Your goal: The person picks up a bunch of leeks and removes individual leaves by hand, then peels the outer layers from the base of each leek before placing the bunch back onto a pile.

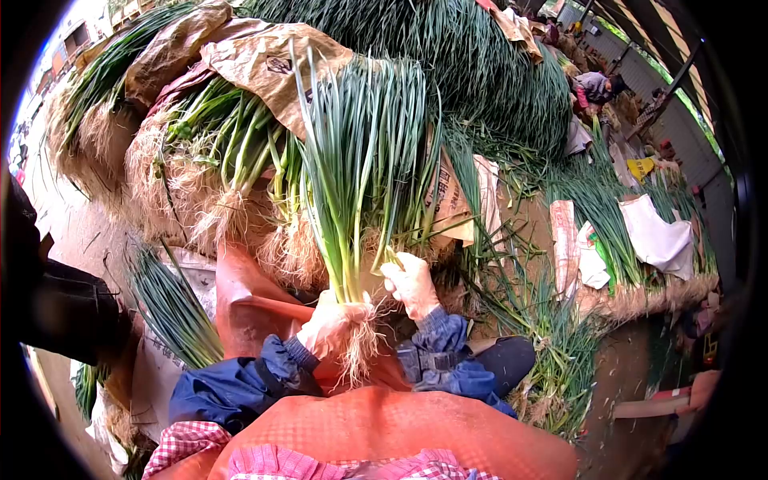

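My left hand (324,326) is wrapped round the lower stems of a bunch of green onions (346,256), just above the roots. The pale, stringy roots (360,352) hang below it over my orange apron (400,432). The bunch stands upright, its long green leaves spreading away from me. To the right of the stems, my right hand (412,286) has its fingers pinched on a thin yellowish-green onion leaf (387,258). Behind the held bunch, more green onions (240,152) lie in a pile with their roots towards me.
Brown sacking (272,68) covers part of the pile. A tall heap of green onions (480,88) rises at the back. Loose leaves (552,352) litter the ground at right. Another bunch (172,308) lies at left, and a person (596,88) sits far right.
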Demonstrator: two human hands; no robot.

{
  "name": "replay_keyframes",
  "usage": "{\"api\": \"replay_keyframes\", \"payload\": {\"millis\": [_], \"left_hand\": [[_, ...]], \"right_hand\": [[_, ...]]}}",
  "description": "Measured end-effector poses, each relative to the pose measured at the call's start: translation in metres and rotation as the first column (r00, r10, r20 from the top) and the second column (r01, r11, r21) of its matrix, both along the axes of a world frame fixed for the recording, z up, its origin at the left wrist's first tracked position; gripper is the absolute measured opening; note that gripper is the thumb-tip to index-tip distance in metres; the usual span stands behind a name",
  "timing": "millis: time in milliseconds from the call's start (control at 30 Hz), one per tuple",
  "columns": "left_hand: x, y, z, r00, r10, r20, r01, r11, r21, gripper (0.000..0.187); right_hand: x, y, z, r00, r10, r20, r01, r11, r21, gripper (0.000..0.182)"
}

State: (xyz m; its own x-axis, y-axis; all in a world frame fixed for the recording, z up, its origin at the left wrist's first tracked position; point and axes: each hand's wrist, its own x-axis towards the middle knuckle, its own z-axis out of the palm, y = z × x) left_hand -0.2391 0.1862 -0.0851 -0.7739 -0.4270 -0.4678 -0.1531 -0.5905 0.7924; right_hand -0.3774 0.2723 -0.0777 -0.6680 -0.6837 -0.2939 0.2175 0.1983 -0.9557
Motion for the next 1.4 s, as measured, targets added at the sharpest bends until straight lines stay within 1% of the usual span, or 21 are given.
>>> {"api": "replay_keyframes", "payload": {"millis": [100, 167, 233, 267, 333, 400, 433, 467, 500, 533, 600, 667, 733, 800, 933, 1000, 1067, 1167, 1267, 1333, 1400], "left_hand": [[0.000, 0.000, -0.005, 1.000, 0.003, -0.008, -0.003, 0.995, 0.099, 0.017], [-0.002, -0.001, 0.004, 0.996, -0.001, -0.086, 0.015, 0.987, 0.158, 0.020], [-0.001, -0.008, 0.002, 0.974, -0.043, -0.222, 0.096, 0.968, 0.230, 0.020], [-0.003, -0.009, 0.005, 0.985, -0.044, -0.166, 0.071, 0.984, 0.160, 0.019], [-0.005, -0.014, -0.020, 0.969, -0.089, -0.232, 0.092, 0.996, 0.003, 0.014], [-0.006, -0.003, 0.006, 0.989, -0.024, -0.145, 0.058, 0.971, 0.231, 0.015], [-0.009, 0.000, 0.002, 0.979, -0.010, -0.205, 0.057, 0.973, 0.224, 0.015], [-0.009, -0.001, -0.001, 0.980, -0.010, -0.199, 0.051, 0.977, 0.205, 0.014], [-0.008, -0.004, -0.004, 0.981, -0.005, -0.196, 0.042, 0.982, 0.186, 0.014], [-0.007, -0.007, -0.006, 0.981, 0.010, -0.194, 0.024, 0.984, 0.175, 0.014], [-0.005, -0.013, 0.004, 0.985, 0.030, -0.169, 0.017, 0.962, 0.272, 0.014], [-0.001, -0.019, 0.005, 0.989, -0.018, -0.145, 0.067, 0.937, 0.343, 0.014], [-0.001, -0.017, -0.003, 0.977, -0.038, -0.208, 0.125, 0.896, 0.426, 0.014], [-0.001, -0.010, 0.004, 0.979, -0.050, -0.199, 0.137, 0.879, 0.456, 0.015], [0.009, -0.006, 0.005, 0.952, -0.139, -0.274, 0.201, 0.956, 0.214, 0.020], [0.010, -0.009, 0.007, 0.961, -0.103, -0.258, 0.180, 0.938, 0.296, 0.022], [0.008, -0.011, 0.006, 0.970, -0.123, -0.208, 0.197, 0.902, 0.385, 0.022], [0.009, -0.008, 0.018, 0.966, -0.162, -0.203, 0.220, 0.926, 0.306, 0.018], [0.018, -0.012, 0.044, 0.977, -0.118, -0.177, 0.167, 0.941, 0.295, 0.017], [0.023, -0.020, 0.023, 0.975, -0.154, -0.159, 0.198, 0.927, 0.319, 0.017], [0.023, -0.018, 0.030, 0.961, -0.213, -0.179, 0.253, 0.937, 0.240, 0.021]], "right_hand": [[0.014, 0.024, 0.000, 0.979, -0.135, 0.150, 0.175, 0.941, -0.290, 0.006], [0.023, 0.032, 0.021, 0.922, -0.216, 0.320, 0.352, 0.813, -0.464, 0.004], [0.022, 0.043, 0.019, 0.908, -0.027, 0.418, 0.275, 0.791, -0.546, 0.006], [0.025, 0.043, 0.022, 0.888, 0.029, 0.458, 0.259, 0.793, -0.552, 0.007], [0.033, 0.028, 0.026, 0.970, -0.069, 0.234, 0.170, 0.880, -0.443, 0.010], [0.027, 0.014, 0.025, 0.984, -0.080, -0.162, 0.019, 0.938, -0.346, 0.012], [0.030, 0.008, 0.021, 0.997, 0.001, 0.082, 0.035, 0.897, -0.441, 0.014], [0.031, 0.015, 0.009, 0.997, 0.069, -0.028, -0.075, 0.905, -0.419, 0.011], [0.028, 0.020, 0.018, 0.934, 0.186, 0.304, 0.001, 0.852, -0.523, 0.009], [0.026, 0.029, 0.032, 0.747, 0.326, 0.579, 0.100, 0.805, -0.584, 0.008], [0.024, 0.050, 0.043, 0.691, 0.322, 0.647, 0.390, 0.587, -0.709, 0.005], [0.005, 0.076, 0.033, 0.770, 0.178, 0.613, 0.518, 0.387, -0.763, 0.006], [-0.015, 0.078, 0.022, 0.812, 0.021, 0.584, 0.386, 0.731, -0.563, 0.015], [-0.019, 0.044, 0.009, 0.805, 0.061, 0.590, 0.254, 0.863, -0.437, 0.016], [-0.019, -0.014, -0.005, 0.918, -0.174, 0.355, 0.290, 0.907, -0.305, 0.011], [0.002, 0.003, 0.000, 0.924, 0.071, 0.375, 0.033, 0.964, -0.262, 0.012], [0.018, 0.012, -0.004, 0.833, 0.122, 0.540, 0.066, 0.947, -0.316, 0.015], [0.020, 0.002, 0.012, 0.916, 0.100, 0.389, 0.013, 0.961, -0.277, 0.014], [0.006, -0.006, 0.006, 0.996, -0.005, -0.090, -0.027, 0.938, -0.345, 0.016], [0.009, -0.013, 0.013, 0.949, 0.089, -0.301, -0.151, 0.971, -0.188, 0.020], [0.017, -0.024, -0.010, 0.801, 0.183, -0.570, -0.194, 0.980, 0.043, 0.025]]}}
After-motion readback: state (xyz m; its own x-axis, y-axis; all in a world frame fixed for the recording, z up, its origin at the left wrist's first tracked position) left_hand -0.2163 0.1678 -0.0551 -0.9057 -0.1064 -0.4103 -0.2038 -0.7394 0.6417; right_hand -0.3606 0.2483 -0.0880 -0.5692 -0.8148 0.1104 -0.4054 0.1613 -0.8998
